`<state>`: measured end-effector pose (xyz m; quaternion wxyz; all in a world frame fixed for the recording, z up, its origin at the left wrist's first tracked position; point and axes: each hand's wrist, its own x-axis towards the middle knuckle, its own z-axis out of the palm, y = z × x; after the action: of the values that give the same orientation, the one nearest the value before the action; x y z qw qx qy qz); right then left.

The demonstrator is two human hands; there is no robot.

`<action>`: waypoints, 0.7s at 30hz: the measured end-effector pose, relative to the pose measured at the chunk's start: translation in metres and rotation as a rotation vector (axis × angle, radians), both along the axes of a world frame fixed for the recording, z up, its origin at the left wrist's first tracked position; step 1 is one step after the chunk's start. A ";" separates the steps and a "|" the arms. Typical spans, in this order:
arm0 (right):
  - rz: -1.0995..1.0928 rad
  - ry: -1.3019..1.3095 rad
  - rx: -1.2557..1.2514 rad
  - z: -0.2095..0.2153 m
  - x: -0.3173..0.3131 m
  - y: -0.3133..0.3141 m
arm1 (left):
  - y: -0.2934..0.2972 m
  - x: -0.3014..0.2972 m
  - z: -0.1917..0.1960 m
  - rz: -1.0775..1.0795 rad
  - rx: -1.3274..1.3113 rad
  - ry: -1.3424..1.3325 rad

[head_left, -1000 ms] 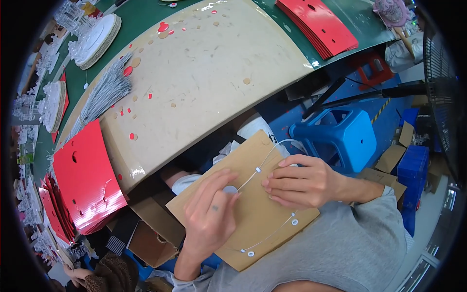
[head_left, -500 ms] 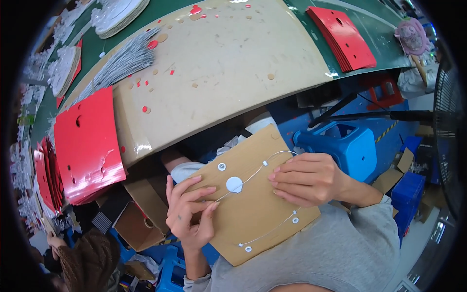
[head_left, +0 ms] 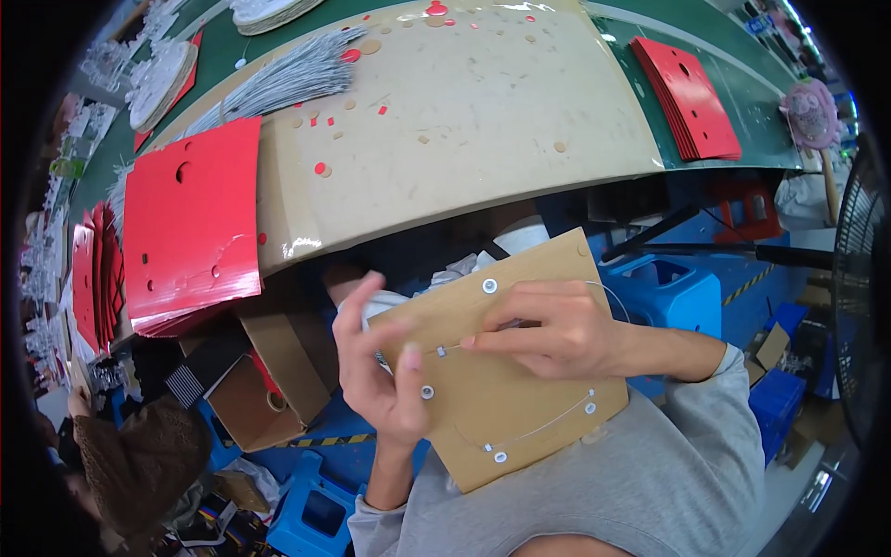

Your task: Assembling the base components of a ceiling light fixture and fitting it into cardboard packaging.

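A brown cardboard sheet [head_left: 529, 408] rests tilted on my lap, with several white eyelets [head_left: 489, 286] set in it. My right hand [head_left: 566, 330] lies over the sheet's upper part, thumb and forefinger pinched on a thin white cord [head_left: 620, 306]. Beside those fingertips, the cord runs to a small white clip [head_left: 442, 351]. Another length of cord curves across the lower part between two similar clips [head_left: 487, 448]. My left hand [head_left: 380, 371] is held over the sheet's left edge, fingers spread, partly blurred, with nothing visible in it. The white disc seen earlier is out of sight.
On the table [head_left: 464, 121] are a stack of red sheets [head_left: 200, 223], a bundle of grey cords [head_left: 288, 79] and red and brown scraps. Another red stack [head_left: 687, 102] lies far right. A blue stool [head_left: 673, 288] and a fan [head_left: 858, 251] stand to the right.
My left hand has let go of the cord and spread its fingers. My right hand has moved left across the cardboard, and the white disc no longer shows. The view has shifted slightly.
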<state>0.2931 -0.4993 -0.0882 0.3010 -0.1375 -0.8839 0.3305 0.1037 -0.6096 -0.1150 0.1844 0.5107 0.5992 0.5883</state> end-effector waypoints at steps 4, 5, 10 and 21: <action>-0.004 -0.013 0.002 0.000 -0.006 -0.006 | -0.007 0.014 0.007 -0.025 -0.150 -0.826; -0.015 -0.009 0.030 0.000 -0.007 -0.007 | -0.013 0.008 0.006 -0.073 -0.231 -0.786; 0.019 -0.003 0.052 -0.002 -0.010 -0.009 | -0.013 0.006 0.006 -0.152 -0.189 -0.746; 0.185 -0.268 0.344 0.024 -0.003 0.000 | -0.016 0.012 0.004 -0.146 -0.307 -0.769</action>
<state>0.2901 -0.4995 -0.0640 0.1685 -0.0452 -0.9680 0.1801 0.1158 -0.6261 -0.1110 0.5100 0.2615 0.5297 0.6253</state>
